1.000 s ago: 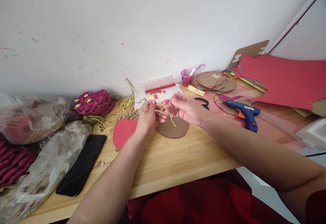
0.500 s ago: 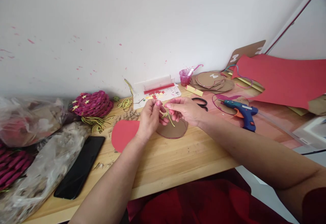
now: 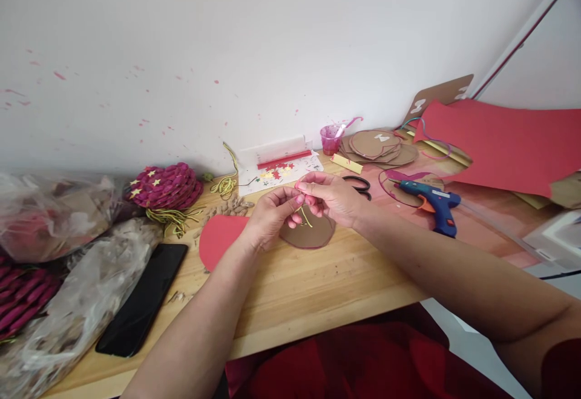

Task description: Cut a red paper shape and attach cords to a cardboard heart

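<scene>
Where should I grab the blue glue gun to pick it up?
Take the glue gun by its blue handle, the thick part sticking out toward the person. It lies flat on its side, so come down from above and keep off the tip end, which points toward the hands. The left hand and right hand both pinch a yellow cord.
</scene>
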{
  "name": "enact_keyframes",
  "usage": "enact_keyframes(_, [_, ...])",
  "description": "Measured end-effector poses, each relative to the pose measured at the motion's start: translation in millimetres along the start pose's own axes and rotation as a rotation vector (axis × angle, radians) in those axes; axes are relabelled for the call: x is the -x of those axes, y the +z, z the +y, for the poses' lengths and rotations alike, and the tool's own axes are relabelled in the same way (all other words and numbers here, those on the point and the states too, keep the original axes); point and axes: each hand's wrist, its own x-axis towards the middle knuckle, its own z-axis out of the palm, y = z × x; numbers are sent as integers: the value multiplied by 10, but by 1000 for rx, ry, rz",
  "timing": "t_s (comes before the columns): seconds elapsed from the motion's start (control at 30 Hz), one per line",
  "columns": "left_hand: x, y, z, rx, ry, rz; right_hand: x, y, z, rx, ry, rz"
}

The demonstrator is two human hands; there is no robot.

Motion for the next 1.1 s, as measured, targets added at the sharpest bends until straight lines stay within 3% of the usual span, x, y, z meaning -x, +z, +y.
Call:
enact_keyframes(0.37, [-29, 40, -69, 333, 20, 51, -14, 4, 21, -87, 36, -22])
enact_keyframes(0.73, [-13, 57, -47, 379, -40, -28, -24, -59, -21, -67, 65, -176])
enact_keyframes(0.93, [-26, 7, -33, 350, -21, -68, -46, -83, 4, -88, 85, -146])
enact_keyframes(1.1, [-36, -26, -17, 271, -14, -31, -80, -123, 11, -199, 179, -107])
